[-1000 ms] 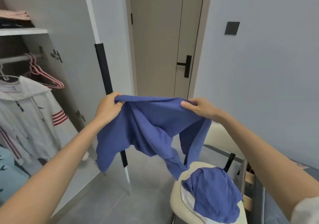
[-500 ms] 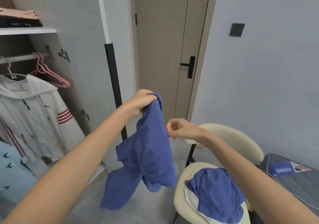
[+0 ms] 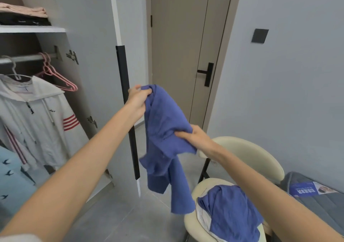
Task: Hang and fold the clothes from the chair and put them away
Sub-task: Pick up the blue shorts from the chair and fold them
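A blue shirt [image 3: 163, 130] hangs in the air in front of me. My left hand [image 3: 137, 100] grips its top edge, and my right hand [image 3: 193, 137] clutches the fabric lower down at its right side. Its sleeves dangle toward the floor. Below, the cream chair [image 3: 249, 152] carries a second blue garment [image 3: 232, 212] lying over a white one [image 3: 202, 215] on the seat. To the left is the open wardrobe, with empty pink hangers [image 3: 59, 77] on its rail [image 3: 28, 58].
A white hooded jacket [image 3: 37, 116] and a light blue garment [image 3: 11, 182] hang in the wardrobe; folded clothes [image 3: 24, 15] lie on its shelf. The wardrobe door [image 3: 96, 85] stands open with a long black handle [image 3: 127, 111]. A closed room door [image 3: 186, 51] is behind, a grey mattress [image 3: 316, 200] at right.
One second ago both hands stretched the shirt wide. My right hand let go, then took hold of the fabric lower down, while my left hand kept the top edge.
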{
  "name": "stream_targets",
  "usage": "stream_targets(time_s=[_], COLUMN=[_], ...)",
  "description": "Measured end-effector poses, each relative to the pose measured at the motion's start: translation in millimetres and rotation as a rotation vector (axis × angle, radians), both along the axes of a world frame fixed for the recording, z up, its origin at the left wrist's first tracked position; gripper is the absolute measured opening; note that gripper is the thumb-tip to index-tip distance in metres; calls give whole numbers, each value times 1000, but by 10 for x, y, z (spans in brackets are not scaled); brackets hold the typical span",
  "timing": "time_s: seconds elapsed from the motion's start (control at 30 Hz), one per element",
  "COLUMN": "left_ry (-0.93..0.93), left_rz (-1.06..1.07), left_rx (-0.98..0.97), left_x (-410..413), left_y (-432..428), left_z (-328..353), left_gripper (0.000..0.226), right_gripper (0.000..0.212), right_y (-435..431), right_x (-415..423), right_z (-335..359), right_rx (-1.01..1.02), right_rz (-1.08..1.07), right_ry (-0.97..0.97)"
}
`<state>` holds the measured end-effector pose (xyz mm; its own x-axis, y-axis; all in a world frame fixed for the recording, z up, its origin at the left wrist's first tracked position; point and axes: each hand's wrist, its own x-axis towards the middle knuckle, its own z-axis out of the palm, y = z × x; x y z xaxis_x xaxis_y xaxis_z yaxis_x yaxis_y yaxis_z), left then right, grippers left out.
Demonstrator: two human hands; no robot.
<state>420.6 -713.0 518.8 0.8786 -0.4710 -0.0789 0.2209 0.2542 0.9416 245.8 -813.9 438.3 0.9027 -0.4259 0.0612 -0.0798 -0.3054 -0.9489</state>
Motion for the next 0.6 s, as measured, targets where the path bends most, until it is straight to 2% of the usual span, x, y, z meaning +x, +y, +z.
stream_targets(time_s=[0.03, 0.1, 0.17, 0.23, 0.3, 0.43, 0.53, 0.6], left_ry=[10, 96, 151, 107, -3, -374, -743, -872], left_rz=[1, -91, -257, -415, -577, -817, -654, -494], left_rx=[-43, -126, -136, -64, 16, 150, 343, 322], left_x=[62, 77, -7, -110, -216, -415, -603, -669], left_y=[42, 136, 193, 232, 274, 323, 250, 159], left_z=[-32, -95, -179, -265, -325, -422, -446, -477], left_gripper=[51, 66, 60, 45, 48, 80, 105, 108], right_gripper=[12, 12, 17, 21, 24, 26, 25, 24], right_y=[-67, -178, -232, -261, -285, -367, -425, -452], right_x=[-2, 2, 22, 57, 85, 87, 65, 44], right_z=[113, 335, 507, 619, 705, 831, 883, 914], right_rx=[45, 83, 70, 101, 203, 393, 422, 454], right_rz=[-20, 0, 17, 2, -4, -1, 1, 32], right_ry=[-34, -84, -111, -135, -158, -192, -192, -175])
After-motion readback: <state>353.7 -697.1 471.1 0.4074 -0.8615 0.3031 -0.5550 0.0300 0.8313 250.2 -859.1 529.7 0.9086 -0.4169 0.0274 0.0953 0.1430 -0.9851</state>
